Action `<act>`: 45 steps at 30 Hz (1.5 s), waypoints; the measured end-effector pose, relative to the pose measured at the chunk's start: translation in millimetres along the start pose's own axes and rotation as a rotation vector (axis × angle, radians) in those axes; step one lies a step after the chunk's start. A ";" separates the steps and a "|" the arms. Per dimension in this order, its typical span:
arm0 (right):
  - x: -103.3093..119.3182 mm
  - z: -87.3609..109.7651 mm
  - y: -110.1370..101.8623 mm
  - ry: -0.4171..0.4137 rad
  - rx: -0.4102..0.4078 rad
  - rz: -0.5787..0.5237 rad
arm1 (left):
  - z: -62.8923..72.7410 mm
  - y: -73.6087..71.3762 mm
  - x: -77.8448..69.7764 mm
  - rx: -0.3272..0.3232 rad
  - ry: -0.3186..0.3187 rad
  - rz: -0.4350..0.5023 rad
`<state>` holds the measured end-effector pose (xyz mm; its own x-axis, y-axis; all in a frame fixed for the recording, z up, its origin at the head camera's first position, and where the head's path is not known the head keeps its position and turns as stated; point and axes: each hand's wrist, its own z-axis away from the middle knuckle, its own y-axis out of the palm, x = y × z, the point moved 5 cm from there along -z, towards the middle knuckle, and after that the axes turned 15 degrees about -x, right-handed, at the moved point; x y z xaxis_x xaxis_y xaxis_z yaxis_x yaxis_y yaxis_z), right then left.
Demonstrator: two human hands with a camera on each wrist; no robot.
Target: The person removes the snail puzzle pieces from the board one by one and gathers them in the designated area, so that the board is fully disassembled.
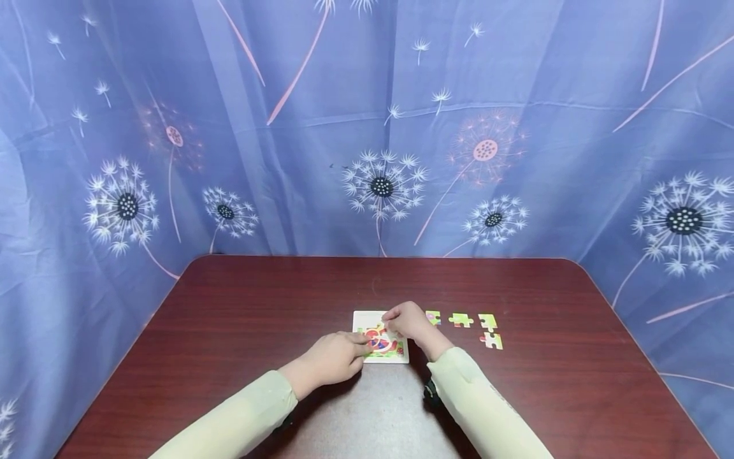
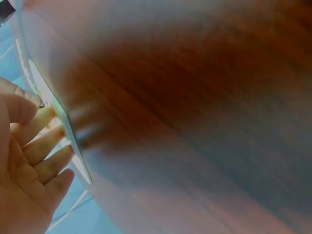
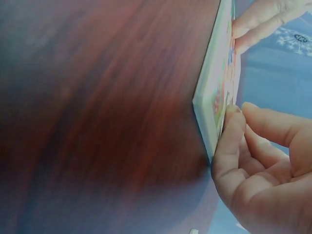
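Resting at the left side of the puzzle board (image 1: 385, 361) in the head view, the left hand (image 1: 335, 357) faces the right hand (image 1: 410, 320), which is over the board's right part; loose puzzle pieces (image 1: 460, 320) lie right of the board on the table (image 1: 258, 299). The left wrist view shows that hand's fingers fairly straight, touching the board. In the right wrist view, curled fingers bring thumb and index tips close beside the board; whether they pinch a piece, I cannot tell.
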<state>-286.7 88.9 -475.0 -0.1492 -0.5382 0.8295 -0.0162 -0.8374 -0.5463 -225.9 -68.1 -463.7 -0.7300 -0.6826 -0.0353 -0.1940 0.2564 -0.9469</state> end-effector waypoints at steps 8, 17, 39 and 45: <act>1.6 -2.4 0.9 0.052 -0.029 0.000 | -1.3 -0.7 1.4 0.023 -0.020 0.008; -0.5 -4.2 3.6 0.082 -0.035 0.051 | -1.8 -1.7 1.4 0.033 -0.038 0.049; 0.3 -3.4 2.4 0.089 -0.007 -0.042 | -2.9 0.8 5.0 0.023 -0.027 0.080; -0.9 -5.5 0.6 0.122 0.026 -0.095 | -4.1 -0.2 5.5 0.009 -0.006 0.061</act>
<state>-292.0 89.4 -476.7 -0.2676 -0.4420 0.8562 -0.0107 -0.8871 -0.4614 -232.6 -69.1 -462.4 -0.7365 -0.6697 -0.0950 -0.1429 0.2912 -0.9459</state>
